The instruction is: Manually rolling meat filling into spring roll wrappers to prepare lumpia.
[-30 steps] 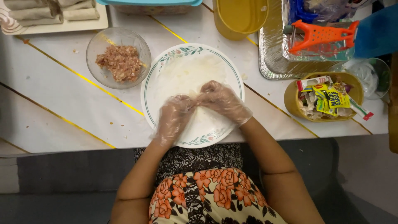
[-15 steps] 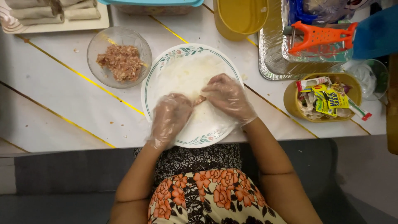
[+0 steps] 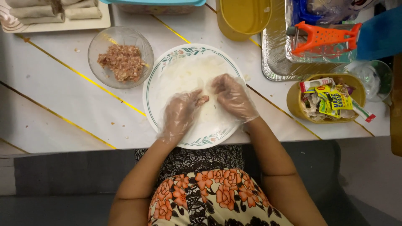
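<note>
From my remote feed, I am watching a white table (image 3: 63, 104) bearing a floral-rimmed plate (image 3: 167, 62), where a thin wrapper (image 3: 184, 75) is lying flat. The gloved left hand (image 3: 181, 115) is pinching a bit of filling (image 3: 202, 100); the gloved right hand (image 3: 233, 97) is pressing the wrapper, fingers spread, steadying it.

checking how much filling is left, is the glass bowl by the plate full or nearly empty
Neither: the glass bowl holds a modest mound of minced filling covering its bottom, with clear glass showing all round it up to the rim.
</note>
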